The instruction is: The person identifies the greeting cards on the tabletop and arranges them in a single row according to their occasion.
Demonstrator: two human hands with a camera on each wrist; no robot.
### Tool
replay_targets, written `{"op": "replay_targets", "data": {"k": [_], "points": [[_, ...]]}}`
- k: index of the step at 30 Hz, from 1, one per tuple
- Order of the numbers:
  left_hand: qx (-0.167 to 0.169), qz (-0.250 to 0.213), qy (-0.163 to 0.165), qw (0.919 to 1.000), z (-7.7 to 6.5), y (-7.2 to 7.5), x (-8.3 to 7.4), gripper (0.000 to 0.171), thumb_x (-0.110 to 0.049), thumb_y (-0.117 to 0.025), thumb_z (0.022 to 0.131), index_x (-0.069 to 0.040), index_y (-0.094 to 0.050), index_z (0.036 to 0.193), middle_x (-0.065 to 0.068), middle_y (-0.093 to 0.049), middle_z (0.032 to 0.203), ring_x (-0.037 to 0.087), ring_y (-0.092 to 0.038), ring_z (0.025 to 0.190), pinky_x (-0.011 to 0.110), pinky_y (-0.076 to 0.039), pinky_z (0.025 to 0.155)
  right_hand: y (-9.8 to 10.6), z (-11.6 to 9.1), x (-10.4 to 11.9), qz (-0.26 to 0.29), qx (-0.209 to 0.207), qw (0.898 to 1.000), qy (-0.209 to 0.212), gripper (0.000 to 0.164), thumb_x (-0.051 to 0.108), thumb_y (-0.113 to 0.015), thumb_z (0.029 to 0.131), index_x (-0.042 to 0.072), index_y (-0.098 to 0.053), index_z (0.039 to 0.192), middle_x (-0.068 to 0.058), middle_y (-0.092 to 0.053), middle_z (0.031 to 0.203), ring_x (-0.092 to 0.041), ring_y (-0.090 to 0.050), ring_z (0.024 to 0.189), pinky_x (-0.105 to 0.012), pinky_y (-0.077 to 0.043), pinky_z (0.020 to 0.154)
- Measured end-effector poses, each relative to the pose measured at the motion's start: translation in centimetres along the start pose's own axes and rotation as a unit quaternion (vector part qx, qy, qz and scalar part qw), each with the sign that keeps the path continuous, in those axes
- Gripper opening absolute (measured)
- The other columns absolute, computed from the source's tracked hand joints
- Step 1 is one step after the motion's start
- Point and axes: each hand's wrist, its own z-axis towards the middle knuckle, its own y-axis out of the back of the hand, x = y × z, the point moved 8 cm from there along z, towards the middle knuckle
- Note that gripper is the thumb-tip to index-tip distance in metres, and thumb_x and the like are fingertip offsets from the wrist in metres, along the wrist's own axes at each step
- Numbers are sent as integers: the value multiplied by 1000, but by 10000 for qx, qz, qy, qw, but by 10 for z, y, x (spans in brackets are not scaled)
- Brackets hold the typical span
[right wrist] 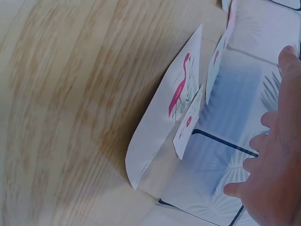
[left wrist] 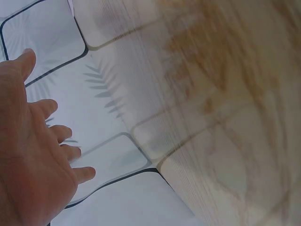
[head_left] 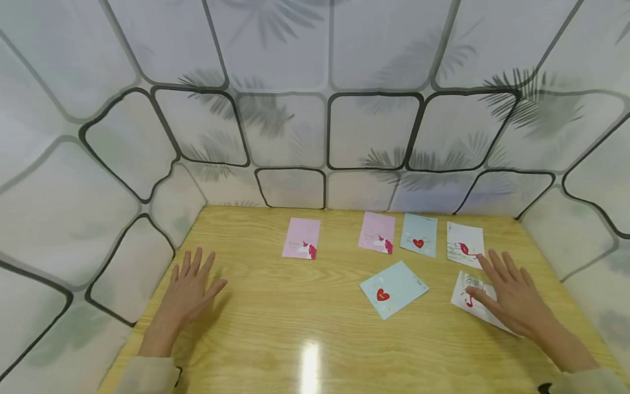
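Note:
Over the left side of the table, my left hand [head_left: 189, 293] is spread with straight fingers and holds nothing. My right hand [head_left: 521, 295] also has its fingers spread and overlaps the near white flamingo card [head_left: 472, 301] in the head view, hiding part of it. Just beyond the right fingertips lies another white flamingo card [head_left: 462, 241]. In the right wrist view the near flamingo card [right wrist: 169, 108] is slightly bowed, and the right hand [right wrist: 275, 160] appears apart from it. A light blue heart card [head_left: 398, 287] lies turned at an angle, left of the flamingo cards.
Along the back of the wooden table [head_left: 275, 317] lie a pink unicorn card [head_left: 297, 235], a second pink unicorn card [head_left: 374, 227] and a second blue heart card [head_left: 428, 227]. A cloth [head_left: 374, 131] with dark outlines and leaf prints walls the back and both sides.

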Motion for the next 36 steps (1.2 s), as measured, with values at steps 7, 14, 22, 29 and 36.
{"op": "replay_targets", "data": {"k": [7, 14, 22, 29, 36], "points": [[-5, -24, -8, 10000, 1, 4, -1, 81, -53, -50, 106, 1, -26, 161, 34, -11, 165, 53, 2, 152, 75, -8, 115, 5, 8, 11, 40, -139, 9999, 91, 85, 41, -61, 103, 4, -14, 165, -23, -5, 170, -37, 9, 157, -65, 7, 120], [-83, -30, -61, 9999, 2, 4, -1, 81, -53, -49, 106, 0, -25, 162, 33, -10, 166, 51, 3, 153, 75, -8, 115, 7, 20, 29, 247, -187, 9992, 252, 86, 41, -61, 103, 5, -13, 165, -22, -7, 170, -38, 6, 157, -67, 1, 120], [-138, -130, -209, 9996, 8, 0, -16, 82, -56, -49, 106, -1, -24, 162, 29, -6, 168, 48, 3, 154, 72, -8, 117, 5, 30, 47, 460, -197, 9983, 308, 85, 40, -63, 103, -2, -19, 163, -26, -13, 168, -40, 3, 157, -67, -5, 121], [-117, -216, -445, 9987, 22, -3, -44, 80, -51, -52, 106, -2, -24, 163, 29, -8, 168, 49, 2, 154, 71, -7, 118, -2, 33, 55, 554, -149, 9981, 226, 83, 42, -61, 103, -4, -23, 161, -30, -17, 166, -44, -1, 156, -70, -13, 117], [-82, -119, -641, 9978, 30, -13, -68, 79, -50, -52, 106, -3, -24, 163, 27, -8, 168, 49, -2, 154, 69, -7, 119, -10, 35, 63, 593, -164, 9976, 314, 81, 43, -61, 103, -5, -27, 159, -27, -14, 168, -39, 0, 157, -60, -4, 124]]}}
